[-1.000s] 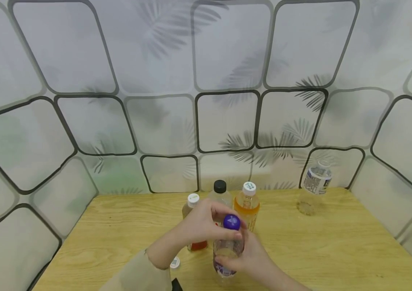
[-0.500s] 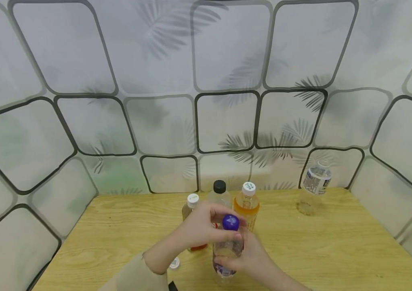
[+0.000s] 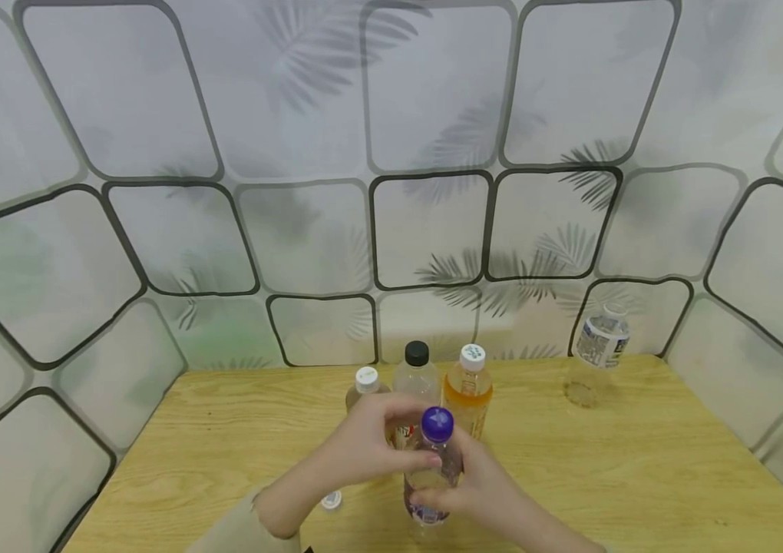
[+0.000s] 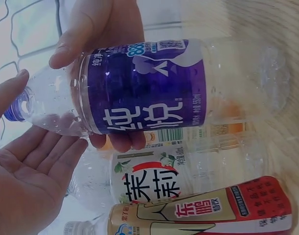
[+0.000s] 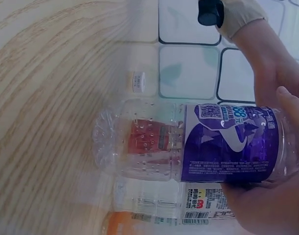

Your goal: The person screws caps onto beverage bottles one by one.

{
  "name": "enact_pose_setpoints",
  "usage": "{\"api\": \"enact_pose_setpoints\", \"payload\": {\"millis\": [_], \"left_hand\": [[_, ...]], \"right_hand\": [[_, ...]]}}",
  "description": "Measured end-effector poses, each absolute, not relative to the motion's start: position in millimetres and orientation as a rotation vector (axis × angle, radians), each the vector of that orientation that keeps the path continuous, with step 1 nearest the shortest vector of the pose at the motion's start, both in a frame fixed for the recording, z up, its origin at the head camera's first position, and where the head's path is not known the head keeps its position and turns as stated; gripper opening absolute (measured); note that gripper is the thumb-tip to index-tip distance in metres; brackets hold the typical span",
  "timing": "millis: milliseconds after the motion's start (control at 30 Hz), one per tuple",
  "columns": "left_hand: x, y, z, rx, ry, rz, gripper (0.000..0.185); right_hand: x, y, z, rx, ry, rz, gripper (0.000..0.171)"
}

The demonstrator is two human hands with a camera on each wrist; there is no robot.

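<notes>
From my remote station: my right hand [image 3: 477,488] grips the purple-labelled bottle [image 4: 149,88], upright before three capped bottles [image 3: 467,395]; my left hand [image 3: 367,442], fingers loosely spread, surrounds its neck. For twisting the purple cap [image 3: 437,425], I judge a light body grip best. Below, wood-grained table [image 3: 606,476]; behind, patterned wall [image 3: 426,230]

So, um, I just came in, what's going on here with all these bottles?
A person is handling a purple-labelled bottle. The right grip holds it upright by the body, and the left grip is open around the neck, by the purple cap, which is on the bottle. Just beyond stand a black-capped bottle, an orange bottle and a red-and-gold bottle. A clear bottle stands apart at the back right, and a loose white cap lies on the table to the left.
</notes>
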State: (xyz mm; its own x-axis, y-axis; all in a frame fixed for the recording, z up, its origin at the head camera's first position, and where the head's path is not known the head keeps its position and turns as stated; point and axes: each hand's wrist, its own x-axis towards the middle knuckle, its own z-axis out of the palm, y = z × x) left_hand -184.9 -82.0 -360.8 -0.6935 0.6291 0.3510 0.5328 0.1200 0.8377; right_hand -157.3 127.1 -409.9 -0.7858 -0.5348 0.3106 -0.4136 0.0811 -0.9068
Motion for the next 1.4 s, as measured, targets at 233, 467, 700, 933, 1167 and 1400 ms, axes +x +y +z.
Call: {"api": "enact_pose_setpoints", "payload": {"millis": [233, 467, 700, 933, 1167, 1400], "left_hand": [[-179, -90, -371, 1.157, 2.342, 1.644, 0.048], [-174, -95, -380, 1.105, 2.404, 1.645, 0.050], [-169, -98, -387, 1.058, 2.508, 1.584, 0.049], [-165, -98, -390, 1.101, 2.623, 1.514, 0.053], [-163, -100, -393, 1.019, 2.578, 1.562, 0.052], [-161, -99, -400, 0.943, 2.598, 1.572, 0.053]], "right_hand": [[-156, 132, -403, -0.966, 2.370, -1.660, 0.064], [-156, 133, -398, -0.924, 2.428, -1.562, 0.066], [-157, 133, -395, -0.920, 2.473, -1.500, 0.067], [-158, 134, -392, -0.899, 2.472, -1.490, 0.069], [-159, 136, -391, -0.845, 2.444, -1.510, 0.069], [-159, 135, -392, -0.746, 2.472, -1.520, 0.071]]}}
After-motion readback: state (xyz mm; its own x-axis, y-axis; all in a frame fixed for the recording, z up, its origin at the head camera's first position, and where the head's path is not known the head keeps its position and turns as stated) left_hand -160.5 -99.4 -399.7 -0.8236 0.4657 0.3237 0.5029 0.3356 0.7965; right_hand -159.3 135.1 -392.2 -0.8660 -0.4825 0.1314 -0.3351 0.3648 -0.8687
